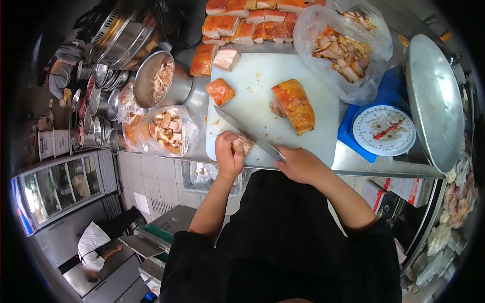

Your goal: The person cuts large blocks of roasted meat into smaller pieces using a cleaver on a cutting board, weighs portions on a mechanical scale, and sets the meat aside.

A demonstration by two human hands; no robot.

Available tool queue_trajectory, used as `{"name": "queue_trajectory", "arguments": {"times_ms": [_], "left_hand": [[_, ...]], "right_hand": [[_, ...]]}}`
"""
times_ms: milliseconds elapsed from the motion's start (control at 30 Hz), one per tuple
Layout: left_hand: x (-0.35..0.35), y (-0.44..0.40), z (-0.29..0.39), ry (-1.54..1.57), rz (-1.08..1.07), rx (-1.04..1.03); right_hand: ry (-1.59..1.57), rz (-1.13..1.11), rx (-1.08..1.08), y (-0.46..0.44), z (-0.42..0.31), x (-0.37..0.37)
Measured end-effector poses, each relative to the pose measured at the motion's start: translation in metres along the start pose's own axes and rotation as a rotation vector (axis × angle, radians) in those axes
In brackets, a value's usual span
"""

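Along the counter's edge [348, 167], with the clock centred on the cutting board and 12 pointing away from the person, a wide stretch of steel carries everything. White and stained with crumbs, the cutting board [252, 76] lies upon it. Well out at 3 o'clock leans a big oval metal pan [437, 106]. Toward 1 to 2 o'clock sits a clear plastic bag [381, 45] of chopped meat. Rows of orange-skinned slabs [252, 25] spread between 11 and 12. At 3, nearer than the pan, is a blue scale [384, 130] with a round dial. Toward 9 to 10 stands a steel pot [181, 83] with pale strips inside; below it, between 8 and 9, is a second bag [169, 129] of cut pieces. Just right of the clock's centre, a browned block of meat [294, 106] rests on the board. From about 9 o'clock the knife [252, 135] slants down toward 5, its handle wrapped in the closed right hand [298, 164]. Near 7, the left hand [231, 154] curls its fingers around a small meat piece [243, 145], pinned beside the blade. Around 10 lies a small orange-skinned chunk [220, 91].
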State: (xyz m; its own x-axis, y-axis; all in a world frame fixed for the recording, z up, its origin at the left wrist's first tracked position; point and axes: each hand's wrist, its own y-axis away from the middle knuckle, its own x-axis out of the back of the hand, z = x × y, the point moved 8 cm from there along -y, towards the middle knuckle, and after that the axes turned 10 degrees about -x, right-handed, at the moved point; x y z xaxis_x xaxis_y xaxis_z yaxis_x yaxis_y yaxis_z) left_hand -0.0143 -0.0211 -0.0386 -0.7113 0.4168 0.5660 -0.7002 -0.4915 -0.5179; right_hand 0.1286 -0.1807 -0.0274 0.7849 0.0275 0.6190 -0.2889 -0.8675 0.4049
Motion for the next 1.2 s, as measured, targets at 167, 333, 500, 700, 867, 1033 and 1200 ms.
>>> {"name": "queue_trajectory", "arguments": {"times_ms": [167, 333, 500, 700, 867, 1033, 1200], "left_hand": [[-0.002, 0.001, 0.025, -0.304, -0.157, -0.101], [0.017, -0.036, 0.030, -0.336, -0.379, 0.022], [0.007, -0.072, 0.016, -0.524, -0.959, 0.186], [0.021, -0.147, -0.046, -0.695, -0.404, 0.035], [0.009, -0.141, -0.084, -0.135, -0.592, 0.261], [-0.003, -0.097, -0.073, 1.411, -0.185, 0.718], [0.002, -0.108, -0.031, 1.550, -0.299, 0.578]], "right_hand": [[-0.141, -0.143, -0.466, 0.067, 0.041, 0.046], [-0.198, -0.056, -0.554, 0.085, 0.051, 0.052], [0.017, 0.177, -0.379, 0.081, 0.057, 0.044], [0.031, 0.147, -0.415, 0.084, 0.053, 0.038], [0.060, 0.178, -0.405, 0.086, 0.054, 0.031], [0.057, 0.184, -0.393, 0.085, 0.055, 0.028], [0.069, 0.180, -0.377, 0.085, 0.053, 0.031]]}}
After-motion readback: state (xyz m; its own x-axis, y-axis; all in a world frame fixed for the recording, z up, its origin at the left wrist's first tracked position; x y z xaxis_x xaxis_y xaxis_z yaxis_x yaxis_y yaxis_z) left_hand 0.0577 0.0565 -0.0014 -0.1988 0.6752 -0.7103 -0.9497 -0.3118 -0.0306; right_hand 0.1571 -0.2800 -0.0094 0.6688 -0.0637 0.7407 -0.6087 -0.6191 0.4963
